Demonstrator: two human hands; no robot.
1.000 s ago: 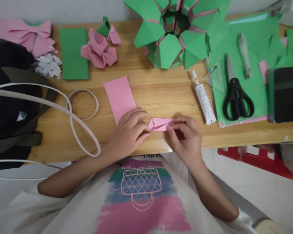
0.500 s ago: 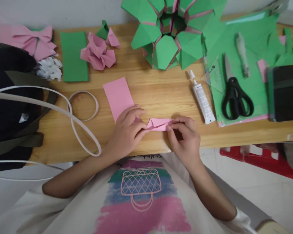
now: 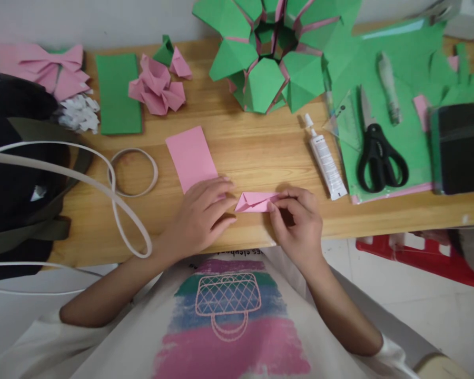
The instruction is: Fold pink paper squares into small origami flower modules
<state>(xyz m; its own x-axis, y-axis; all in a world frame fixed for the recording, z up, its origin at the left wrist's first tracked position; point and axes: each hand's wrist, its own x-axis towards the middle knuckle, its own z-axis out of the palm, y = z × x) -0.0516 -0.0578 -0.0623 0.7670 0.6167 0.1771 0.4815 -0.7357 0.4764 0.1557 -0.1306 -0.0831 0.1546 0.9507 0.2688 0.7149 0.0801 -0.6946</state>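
Observation:
A narrow folded pink paper strip [image 3: 255, 202] lies near the front edge of the table, its left end coming to a slanted point. My right hand [image 3: 298, 221] pinches its right end between thumb and fingers. Just left of the strip, my left hand [image 3: 203, 210] rests with fingers apart, a small gap between its fingertips and the paper. Beneath and beyond that hand is a flat pink sheet [image 3: 192, 155], its lower corner partly covered by the fingers.
At the back stands a large green-and-pink folded paper piece [image 3: 266, 84]. On the right are a glue tube [image 3: 327, 163], black-handled scissors [image 3: 379, 152] and a dark phone-like box [image 3: 456, 150]. White cables [image 3: 136, 231], a green paper stack [image 3: 119, 95] and pink folded pieces [image 3: 158, 87] occupy the left.
My left hand has let go of the strip's left end and drawn slightly left, its fingers spreading. My right hand keeps its pinch on the other end.

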